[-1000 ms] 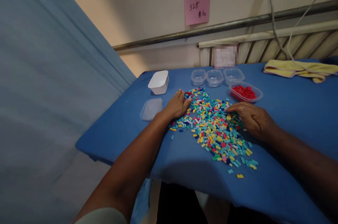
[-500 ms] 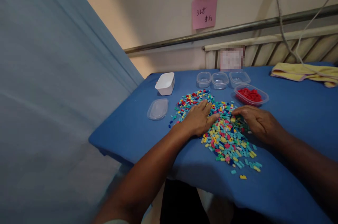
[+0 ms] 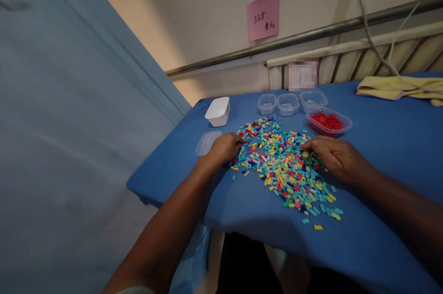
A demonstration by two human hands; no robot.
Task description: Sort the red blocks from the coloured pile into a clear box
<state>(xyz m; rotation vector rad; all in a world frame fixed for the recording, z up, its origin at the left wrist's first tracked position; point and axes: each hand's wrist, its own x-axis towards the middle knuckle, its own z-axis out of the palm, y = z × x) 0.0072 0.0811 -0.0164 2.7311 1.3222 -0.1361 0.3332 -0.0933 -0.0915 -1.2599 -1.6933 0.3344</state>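
A loose pile of small toy building bricks (image 3: 290, 169) in teal, yellow, red, pink and dark blue spreads across the blue-covered table. At the pile's left edge is my left hand (image 3: 225, 147), its fingers curled together among the bricks; anything in them is hidden. My right hand (image 3: 334, 158) rests against the right side of the pile with thumb and forefinger pinched. Whatever that pinch may hold is too small to make out. Just beyond my right hand stands a clear tub (image 3: 347, 125) with red bricks (image 3: 327, 122) in it.
Three clear tubs (image 3: 288, 105) line the back of the table. A white box (image 3: 218, 112) stands at the back left, with a clear lid (image 3: 206, 142) partly behind my left hand. A yellow cloth (image 3: 391, 87) lies far right, and a blue curtain (image 3: 86, 123) hangs at left.
My left hand has gone left from the middle of the pile to its left edge, its fingers curling from flat and spread. My right hand has stayed nearly in place.
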